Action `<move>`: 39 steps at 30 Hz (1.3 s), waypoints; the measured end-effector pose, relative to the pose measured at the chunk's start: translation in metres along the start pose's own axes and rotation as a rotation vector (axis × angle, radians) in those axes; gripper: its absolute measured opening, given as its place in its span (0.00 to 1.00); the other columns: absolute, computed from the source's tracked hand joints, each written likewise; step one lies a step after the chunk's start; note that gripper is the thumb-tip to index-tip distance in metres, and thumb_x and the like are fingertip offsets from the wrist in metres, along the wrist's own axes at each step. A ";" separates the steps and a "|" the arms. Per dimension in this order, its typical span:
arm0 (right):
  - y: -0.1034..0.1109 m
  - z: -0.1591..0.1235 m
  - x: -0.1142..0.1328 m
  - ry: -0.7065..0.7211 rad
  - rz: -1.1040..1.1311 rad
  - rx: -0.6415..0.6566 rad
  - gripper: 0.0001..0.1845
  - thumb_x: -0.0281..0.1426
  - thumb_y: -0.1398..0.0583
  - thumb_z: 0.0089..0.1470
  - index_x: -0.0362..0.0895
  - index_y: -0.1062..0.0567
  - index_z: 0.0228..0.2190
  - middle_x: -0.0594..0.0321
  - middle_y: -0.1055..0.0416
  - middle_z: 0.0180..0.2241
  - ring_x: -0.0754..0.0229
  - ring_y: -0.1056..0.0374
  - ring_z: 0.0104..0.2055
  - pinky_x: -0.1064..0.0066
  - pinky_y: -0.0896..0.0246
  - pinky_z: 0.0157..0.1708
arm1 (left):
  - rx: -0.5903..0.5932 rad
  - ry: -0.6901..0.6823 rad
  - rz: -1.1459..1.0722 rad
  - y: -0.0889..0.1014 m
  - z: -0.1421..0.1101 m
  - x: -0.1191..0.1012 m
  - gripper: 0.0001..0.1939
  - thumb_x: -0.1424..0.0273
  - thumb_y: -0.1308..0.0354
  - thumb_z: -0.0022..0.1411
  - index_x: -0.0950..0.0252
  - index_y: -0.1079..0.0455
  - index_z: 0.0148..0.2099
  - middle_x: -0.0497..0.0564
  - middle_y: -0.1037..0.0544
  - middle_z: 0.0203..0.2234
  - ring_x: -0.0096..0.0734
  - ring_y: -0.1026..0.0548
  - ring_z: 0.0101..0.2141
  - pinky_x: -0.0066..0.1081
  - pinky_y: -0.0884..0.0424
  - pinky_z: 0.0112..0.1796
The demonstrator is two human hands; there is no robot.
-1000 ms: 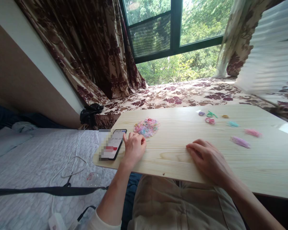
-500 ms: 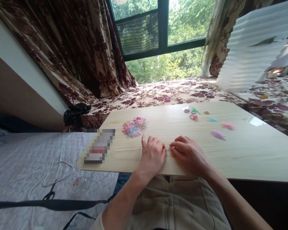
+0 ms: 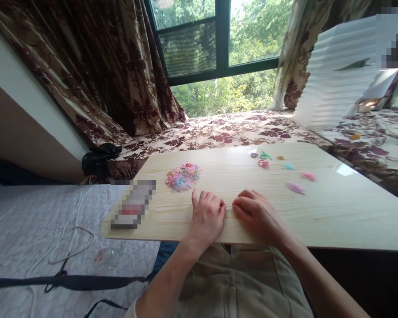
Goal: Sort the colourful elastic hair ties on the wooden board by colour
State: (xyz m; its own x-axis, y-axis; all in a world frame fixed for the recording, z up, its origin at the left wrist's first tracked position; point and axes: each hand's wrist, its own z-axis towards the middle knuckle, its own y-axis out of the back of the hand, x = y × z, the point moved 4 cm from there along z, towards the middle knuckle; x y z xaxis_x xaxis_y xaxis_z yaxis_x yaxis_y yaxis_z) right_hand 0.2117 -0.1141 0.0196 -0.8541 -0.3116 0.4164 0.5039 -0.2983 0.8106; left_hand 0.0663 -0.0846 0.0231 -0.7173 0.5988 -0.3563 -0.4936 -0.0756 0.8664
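Observation:
My left hand [image 3: 208, 215] rests near the front edge of the pale wooden table [image 3: 331, 216]. Its fingers are curled in and pressed together at the tips, while one finger sticks up. Close to its right, my right hand [image 3: 258, 214] is closed in a pinch, a narrow gap between the two. Anything held in either hand is too small or hidden to make out. Beyond my left hand lies a mixed pile of small coloured elastic bands [image 3: 184, 177]. Past my right hand are separate little bunches, including purple bands [image 3: 295, 188], pink bands [image 3: 308, 176] and red bands [image 3: 263, 164].
A blurred-out flat object [image 3: 133, 205] lies at the table's left end. Left of the table is a quilted bed [image 3: 13, 221] with a white cable [image 3: 73, 229] and a dark strap [image 3: 96, 282]. A floral-covered ledge [image 3: 219, 130] runs behind, under the window.
The view has shifted slightly, so the table and bands sit a little further left. My right fingers look more closed; both hands stay in nearly the same place.

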 end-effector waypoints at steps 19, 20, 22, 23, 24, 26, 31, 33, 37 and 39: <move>0.117 0.027 -0.166 -0.583 -0.609 -0.089 0.17 0.36 0.46 0.54 0.46 0.17 0.34 0.52 0.23 0.37 0.51 0.30 0.36 0.63 0.44 0.34 | -0.147 0.052 0.039 0.011 -0.013 0.032 0.08 0.74 0.47 0.64 0.59 0.27 0.37 0.49 0.22 0.36 0.39 0.28 0.45 0.56 0.51 0.61; 0.116 0.030 -0.170 -0.592 -0.620 -0.070 0.17 0.35 0.46 0.53 0.46 0.17 0.33 0.51 0.22 0.37 0.51 0.30 0.37 0.63 0.44 0.34 | -0.144 0.055 0.040 0.011 -0.013 0.033 0.08 0.73 0.47 0.64 0.59 0.27 0.37 0.49 0.21 0.35 0.39 0.28 0.45 0.57 0.51 0.61; 0.113 0.034 -0.176 -0.607 -0.635 -0.038 0.16 0.33 0.46 0.53 0.45 0.18 0.32 0.51 0.22 0.37 0.51 0.30 0.38 0.63 0.45 0.35 | -0.140 0.060 0.044 0.011 -0.013 0.034 0.08 0.73 0.48 0.64 0.59 0.27 0.37 0.49 0.21 0.35 0.40 0.29 0.46 0.57 0.51 0.61; 0.111 0.036 -0.179 -0.614 -0.640 -0.024 0.16 0.33 0.46 0.53 0.45 0.18 0.32 0.50 0.22 0.37 0.51 0.30 0.38 0.62 0.45 0.36 | -0.139 0.061 0.045 0.012 -0.013 0.034 0.08 0.72 0.48 0.64 0.59 0.27 0.37 0.49 0.21 0.35 0.40 0.29 0.46 0.57 0.51 0.61; 0.109 0.038 -0.181 -0.621 -0.643 -0.010 0.16 0.32 0.46 0.53 0.44 0.18 0.32 0.50 0.22 0.37 0.51 0.30 0.38 0.62 0.45 0.36 | -0.137 0.063 0.045 0.012 -0.013 0.035 0.08 0.72 0.48 0.64 0.59 0.27 0.37 0.50 0.21 0.35 0.40 0.29 0.46 0.57 0.51 0.61; 0.107 0.041 -0.184 -0.633 -0.647 0.013 0.16 0.32 0.46 0.53 0.44 0.18 0.31 0.50 0.22 0.36 0.52 0.30 0.38 0.62 0.45 0.36 | -0.133 0.064 0.043 0.012 -0.013 0.035 0.08 0.72 0.48 0.64 0.59 0.27 0.37 0.50 0.21 0.36 0.40 0.29 0.46 0.57 0.51 0.61; 0.114 0.042 -0.178 -0.641 -0.653 0.036 0.15 0.31 0.45 0.52 0.44 0.18 0.30 0.49 0.22 0.37 0.52 0.30 0.37 0.62 0.44 0.35 | -0.128 0.068 0.034 0.013 -0.014 0.038 0.08 0.72 0.47 0.64 0.60 0.27 0.37 0.50 0.21 0.37 0.40 0.29 0.47 0.57 0.52 0.61; 0.119 0.038 -0.169 -0.629 -0.655 0.020 0.16 0.31 0.46 0.53 0.44 0.18 0.31 0.48 0.23 0.39 0.50 0.30 0.39 0.61 0.44 0.35 | -0.135 0.079 0.036 0.015 -0.014 0.041 0.08 0.72 0.47 0.64 0.60 0.27 0.37 0.50 0.21 0.37 0.40 0.29 0.47 0.57 0.52 0.60; 0.114 0.025 -0.138 -0.537 -0.610 -0.012 0.16 0.34 0.46 0.55 0.46 0.18 0.35 0.51 0.24 0.40 0.50 0.30 0.40 0.61 0.42 0.37 | -0.143 0.107 0.055 0.019 -0.014 0.047 0.08 0.72 0.47 0.64 0.61 0.27 0.37 0.50 0.21 0.36 0.40 0.29 0.46 0.57 0.51 0.60; 0.097 0.017 -0.117 -0.450 -0.544 -0.022 0.15 0.35 0.46 0.55 0.48 0.19 0.35 0.56 0.24 0.38 0.53 0.29 0.38 0.64 0.41 0.37 | -0.145 0.123 0.069 0.022 -0.014 0.051 0.08 0.72 0.47 0.64 0.60 0.27 0.37 0.50 0.21 0.37 0.40 0.29 0.46 0.56 0.51 0.60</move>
State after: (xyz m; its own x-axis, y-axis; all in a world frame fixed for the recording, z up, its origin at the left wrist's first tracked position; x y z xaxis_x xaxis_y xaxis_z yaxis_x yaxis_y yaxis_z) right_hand 0.3585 -0.0911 0.0571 -0.9533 0.2886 0.0885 -0.0109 -0.3258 0.9454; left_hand 0.0120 -0.0668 0.0191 -0.8023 0.4868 -0.3455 -0.5002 -0.2324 0.8341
